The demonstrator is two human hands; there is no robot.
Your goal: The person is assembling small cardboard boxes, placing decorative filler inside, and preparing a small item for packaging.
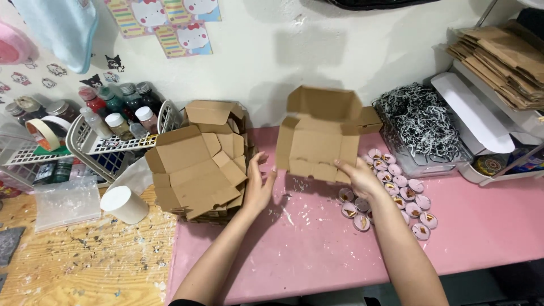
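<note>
**Cardboard box held up over a pink table**

Above the pink tabletop [317,249], the right hand [358,177] pinches the lower right edge of a half-folded brown cardboard box [320,144], fingers closed on the flap with the thumb in front. The box is tilted up off the table, its open inside facing the camera, its lid flap standing at twelve o'clock and side flaps spread at three and nine.

The left hand [258,184] sits at about eight o'clock from the box, fingers spread and slack, gripping nothing. Its fingertips are close to the box's lower left corner; whether they touch it is hard to tell from this angle. Its back lies against a stack of flat cardboard blanks [198,167], which rises at nine o'clock from the hand.

At four o'clock from the right hand, a cluster of small round pink-lidded pots [399,195] lies on the table, partly hidden by the forearm. Beyond them, at two o'clock, a clear tub of black-and-white shredded paper [422,122] stands against the wall, with a pile of brown paper bags [504,59] on a white tray farther right.

Left of the blanks, at nine o'clock, a white paper cup [123,204] lies on its side, and behind it a white wire basket [122,139] holds small paint bottles [116,107].
</note>
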